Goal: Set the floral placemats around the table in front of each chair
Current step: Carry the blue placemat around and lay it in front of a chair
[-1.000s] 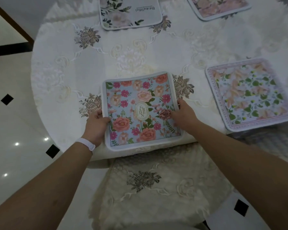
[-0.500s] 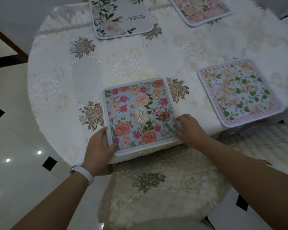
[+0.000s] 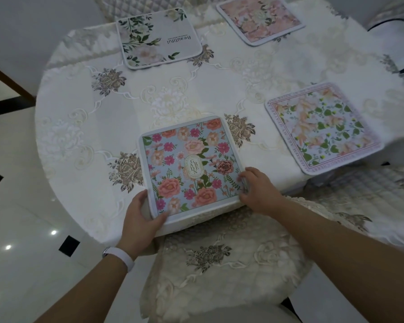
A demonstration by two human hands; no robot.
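Observation:
A blue floral placemat (image 3: pixel 191 166) with pink and coral roses lies flat at the table's near edge. My left hand (image 3: pixel 141 220) grips its near-left corner, thumb on top. My right hand (image 3: pixel 258 190) pinches its near-right edge. Three other placemats lie on the white embroidered tablecloth (image 3: pixel 173 94): a pale one with peach leaves (image 3: pixel 322 127) at the right, a white one printed "Beautiful" (image 3: pixel 158 38) at the far left, and a pink one (image 3: pixel 259 18) at the far right.
A chair with a cream embroidered seat cover (image 3: pixel 219 264) stands right below the blue placemat. Another covered chair (image 3: pixel 371 194) sits at the near right, and a quilted chair back (image 3: pixel 135 7) shows at the far side. Glossy tiled floor (image 3: pixel 21 206) lies left.
Both hands slid from the placemat's side edges down to its near corners. The placemat sits slightly nearer the table edge, and the view has pulled back.

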